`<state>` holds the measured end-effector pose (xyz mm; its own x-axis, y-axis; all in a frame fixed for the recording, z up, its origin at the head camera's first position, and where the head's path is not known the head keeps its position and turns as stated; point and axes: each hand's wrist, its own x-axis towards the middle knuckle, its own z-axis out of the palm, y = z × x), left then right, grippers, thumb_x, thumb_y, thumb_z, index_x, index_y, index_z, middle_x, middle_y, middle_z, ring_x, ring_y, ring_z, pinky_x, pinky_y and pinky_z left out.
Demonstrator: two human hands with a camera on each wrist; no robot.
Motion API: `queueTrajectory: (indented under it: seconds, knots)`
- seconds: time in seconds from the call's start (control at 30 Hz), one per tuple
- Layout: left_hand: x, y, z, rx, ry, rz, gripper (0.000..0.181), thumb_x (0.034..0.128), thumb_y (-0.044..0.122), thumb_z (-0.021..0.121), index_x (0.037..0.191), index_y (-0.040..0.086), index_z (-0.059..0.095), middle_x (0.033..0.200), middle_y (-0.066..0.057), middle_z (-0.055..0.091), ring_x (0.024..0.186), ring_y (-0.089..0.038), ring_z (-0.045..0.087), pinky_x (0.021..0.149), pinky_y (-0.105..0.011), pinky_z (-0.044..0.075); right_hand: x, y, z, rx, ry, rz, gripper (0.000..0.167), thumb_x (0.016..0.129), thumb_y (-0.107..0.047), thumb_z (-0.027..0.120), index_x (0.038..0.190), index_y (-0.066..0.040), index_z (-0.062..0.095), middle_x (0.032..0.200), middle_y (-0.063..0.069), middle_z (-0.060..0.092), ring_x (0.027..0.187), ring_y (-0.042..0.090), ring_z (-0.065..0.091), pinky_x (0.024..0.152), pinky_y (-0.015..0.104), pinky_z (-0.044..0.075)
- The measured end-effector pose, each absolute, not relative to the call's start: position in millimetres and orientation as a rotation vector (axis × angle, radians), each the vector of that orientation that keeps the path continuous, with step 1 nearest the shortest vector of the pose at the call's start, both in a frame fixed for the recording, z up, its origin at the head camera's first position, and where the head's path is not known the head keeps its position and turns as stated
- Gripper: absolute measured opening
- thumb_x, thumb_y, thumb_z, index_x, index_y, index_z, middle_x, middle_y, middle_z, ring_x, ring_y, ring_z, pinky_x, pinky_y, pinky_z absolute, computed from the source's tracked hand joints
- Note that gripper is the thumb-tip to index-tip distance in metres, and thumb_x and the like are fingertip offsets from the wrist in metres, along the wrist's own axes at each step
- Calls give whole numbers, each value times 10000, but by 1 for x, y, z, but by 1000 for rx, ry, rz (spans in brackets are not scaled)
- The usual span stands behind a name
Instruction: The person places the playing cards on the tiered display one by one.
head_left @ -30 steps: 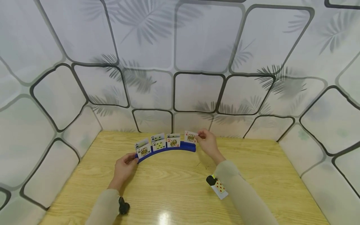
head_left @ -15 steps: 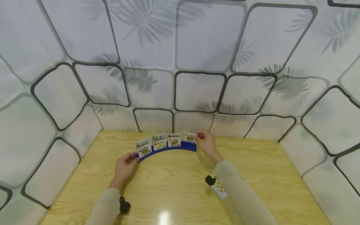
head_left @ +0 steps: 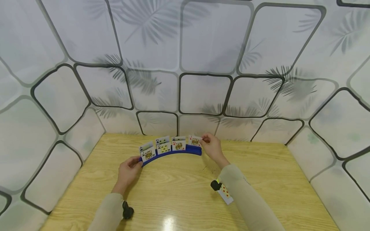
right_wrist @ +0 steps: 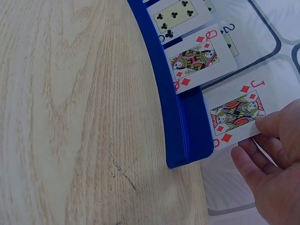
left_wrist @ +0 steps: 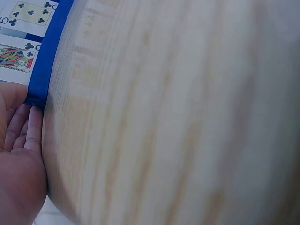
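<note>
A curved blue card holder (head_left: pixel 173 153) stands on the table with several playing cards upright in it. Its left end is gripped by my left hand (head_left: pixel 127 173), thumb in front and fingers at the side and behind. My right hand (head_left: pixel 213 148) pinches the jack of diamonds (right_wrist: pixel 236 112) by its right edge. That card's lower edge is at the back of the holder's right end; whether it sits in a slot I cannot tell. Left of it stands the queen of diamonds (right_wrist: pixel 194 61), with a 2 behind. A club face card (left_wrist: pixel 16 56) and a five of clubs (left_wrist: pixel 33 16) stand farther left.
A few more cards, with a diamond card (head_left: pixel 225 191) on top, lie on the wooden table (head_left: pixel 173 186), partly under my right forearm. A patterned fabric wall (head_left: pixel 202 96) rises directly behind the table and along both sides.
The jack of diamonds has shifted slightly left, nearer the holder's right end, with my right hand. My left hand keeps its grip on the holder.
</note>
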<state>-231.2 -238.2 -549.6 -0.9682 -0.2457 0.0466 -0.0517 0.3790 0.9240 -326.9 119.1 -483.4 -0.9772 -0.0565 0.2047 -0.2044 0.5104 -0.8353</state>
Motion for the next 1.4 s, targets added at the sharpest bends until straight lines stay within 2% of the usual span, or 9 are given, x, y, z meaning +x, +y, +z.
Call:
queueTrajectory:
  seconds: [0.3, 0.53, 0.73, 0.93, 1.4]
  knots:
    - [-232, -237, -548, 265, -2453, -1638, 322, 1021, 23, 635, 1329, -63, 671, 1319, -277, 697, 1218, -353, 680, 849, -27, 464, -324, 120, -482, 234, -2588, 1486, 130, 1021, -107, 691, 1128, -34, 695, 1113, 175, 741, 1069, 340, 696, 947, 492, 585]
    - [-230, -237, -547, 273, -2464, -1634, 332, 1023, 30, 635, 1340, -65, 664, 1324, -281, 694, 1233, -384, 673, 846, -24, 454, -321, 123, -483, 286, -2574, 1517, 366, 1006, -114, 710, 1348, -3, 641, 1231, 195, 713, 1141, 348, 676, 1010, 500, 565]
    - [-230, -238, -548, 275, -2475, -1622, 334, 1028, 45, 636, 1344, -56, 666, 1322, -276, 696, 1230, -387, 676, 842, -25, 449, -312, 131, -482, 305, -2563, 1534, 483, 992, -116, 731, 1445, -46, 581, 1288, 205, 679, 1139, 361, 668, 1006, 512, 562]
    - [-230, -240, -548, 271, -2474, -1618, 331, 1025, 51, 642, 1338, -53, 670, 1318, -273, 700, 1226, -385, 679, 840, -29, 449, -304, 141, -482, 320, -2604, 1504, 472, 987, -149, 750, 1430, -84, 600, 1296, 223, 678, 1143, 351, 667, 1004, 505, 565]
    - [-231, -240, -550, 260, -2463, -1643, 327, 1030, 54, 637, 1337, -54, 670, 1333, -278, 692, 1233, -379, 677, 847, -28, 458, -280, 172, -490, 359, -2720, 1417, 468, 990, -178, 753, 1417, -58, 604, 1329, 254, 664, 1211, 395, 645, 1007, 524, 558]
